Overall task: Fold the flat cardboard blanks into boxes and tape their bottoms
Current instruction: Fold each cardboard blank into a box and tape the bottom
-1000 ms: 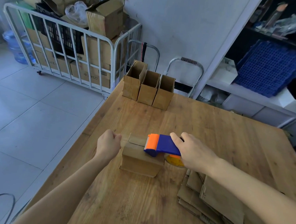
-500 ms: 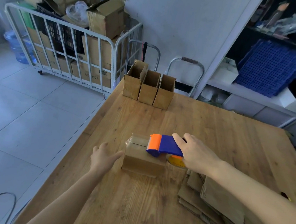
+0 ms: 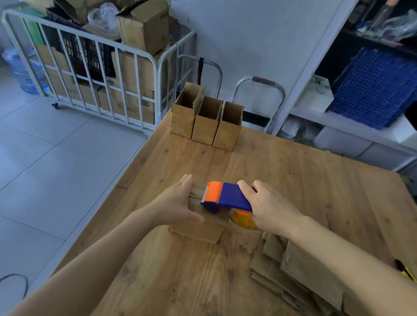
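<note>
A small folded cardboard box [image 3: 199,229] lies on the wooden table [image 3: 302,182], its taped bottom facing up. My left hand [image 3: 179,203] lies flat on the box's left end with straight fingers and the thumb along its front. My right hand [image 3: 270,209] grips the handle of a blue and orange tape dispenser [image 3: 224,197], whose orange head sits on the box top. A yellowish tape roll [image 3: 243,218] shows below the handle. Flat cardboard blanks [image 3: 300,276] are stacked to the right, under my right forearm.
Three folded open boxes [image 3: 206,119] stand in a row at the table's far left edge. A white wire cart [image 3: 90,52] full of cartons stands beyond the table. Shelving with a blue crate [image 3: 377,90] is at the right. Tiled floor lies left of the table.
My left hand, a fist beside the box a second ago, opened and came to lie flat on the box's left end. The right hand and dispenser stayed nearly in place.
</note>
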